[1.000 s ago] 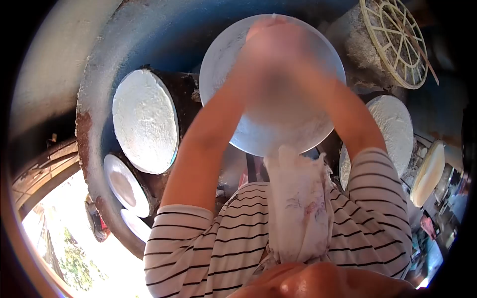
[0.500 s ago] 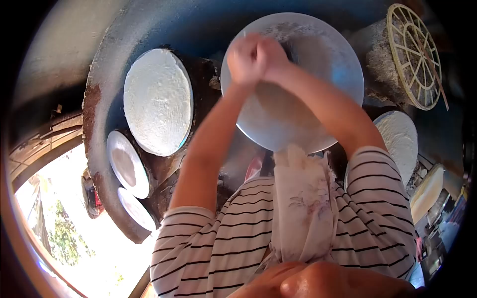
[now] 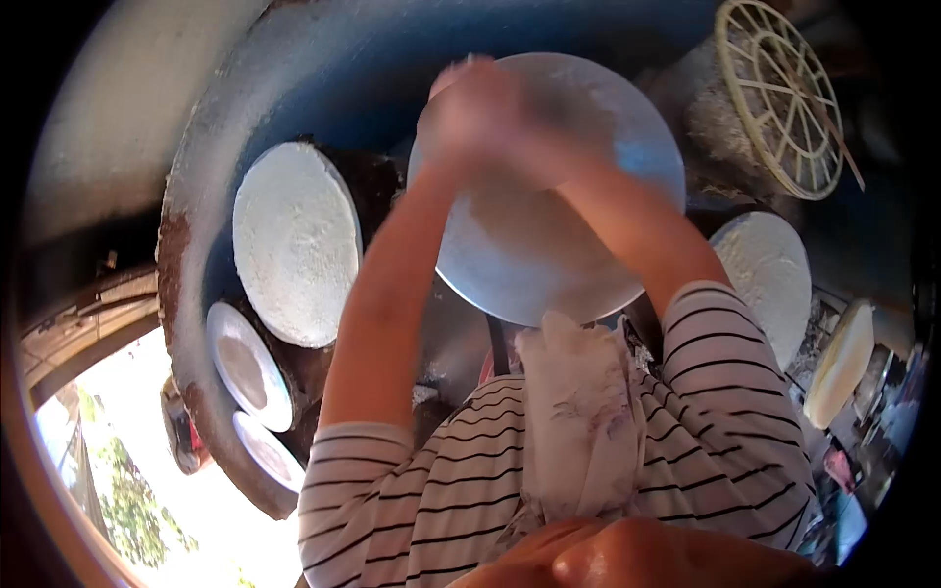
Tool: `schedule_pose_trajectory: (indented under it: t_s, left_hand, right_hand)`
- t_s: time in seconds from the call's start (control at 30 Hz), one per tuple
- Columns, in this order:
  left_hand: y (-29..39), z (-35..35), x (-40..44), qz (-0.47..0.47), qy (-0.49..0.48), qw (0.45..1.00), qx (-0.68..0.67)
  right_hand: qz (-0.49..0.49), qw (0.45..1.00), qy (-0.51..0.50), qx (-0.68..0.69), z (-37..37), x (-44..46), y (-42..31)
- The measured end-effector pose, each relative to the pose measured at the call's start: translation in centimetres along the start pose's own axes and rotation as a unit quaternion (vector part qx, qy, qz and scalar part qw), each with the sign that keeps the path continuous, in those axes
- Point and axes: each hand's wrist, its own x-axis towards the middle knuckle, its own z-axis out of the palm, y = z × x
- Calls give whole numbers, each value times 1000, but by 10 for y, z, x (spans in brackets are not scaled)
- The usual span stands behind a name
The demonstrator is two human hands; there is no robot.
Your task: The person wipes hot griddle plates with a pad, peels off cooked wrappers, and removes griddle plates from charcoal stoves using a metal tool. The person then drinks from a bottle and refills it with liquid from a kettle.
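My left hand (image 3: 461,108) and my right hand (image 3: 515,137) are together over the upper left of a wide, round, grey metal pan (image 3: 529,279). Both are smeared by motion, so their fingers cannot be made out. Anything between the palms is hidden. The pan has a pale rim and a brownish-grey patch across its middle, partly covered by my forearms.
To the left stands a round surface coated in white (image 3: 297,245), with a smaller round plate (image 3: 250,367) below it. Another white-coated round (image 3: 769,279) is on the right. A yellow spoked ring (image 3: 779,98) tops a rough bundle at upper right. A curved wall (image 3: 186,323) borders the left.
The view has shifted, so the pan and yellow ring sit further left. My hands stay pressed together above the pan but are more blurred than before.
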Motion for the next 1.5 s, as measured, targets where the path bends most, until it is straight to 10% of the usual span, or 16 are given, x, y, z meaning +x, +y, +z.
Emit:
schedule_pose_trajectory:
  t_s: [0.13, 0.27, 0.3, 0.4, 0.6, 0.83, 0.9, 0.97, 1.1, 1.2, 1.33, 1.5]
  left_hand:
    - [56, -32, -120, 48, -32, 998, -1]
    - [53, -32, -91, -19, 181, 983, 36]
    - [57, -37, -84, -8, 187, 981, 42]
    - [67, -76, -110, -25, 176, 981, 72]
    - [57, -149, -223, -170, 182, 957, 149]
    - [92, -157, -229, -145, 222, 948, 177]
    - [95, -182, -251, -170, 216, 935, 224]
    - [80, -206, -284, -177, 240, 914, 275]
    - [71, -254, -353, -263, 261, 892, 259]
    - [64, -285, -411, -319, 273, 867, 269]
    - [34, -343, -490, -297, 299, 872, 249]
    - [15, -425, -531, -288, 359, 860, 222]
  right_hand:
    - [-95, 932, 84, -340, 35, -85, -72]
    - [-23, 963, 97, -249, -20, -27, -67]
    - [-103, 907, 297, -280, -42, -7, -30]
    - [288, 906, 191, -246, -170, -21, -14]
    - [369, 862, 161, -307, -195, -36, 3]
    - [-160, 947, -6, -280, 34, 23, -107]
    - [-431, 869, 60, -236, 63, -63, -116]
    - [-251, 953, -37, -165, 49, -167, -142]
    - [-14, 953, 61, -297, -38, -240, -115]
    - [123, 832, 314, -441, -79, -199, -58]
    - [-11, 970, 135, -201, 133, -144, -200]
    - [-249, 965, 78, 2, 389, -54, -361]
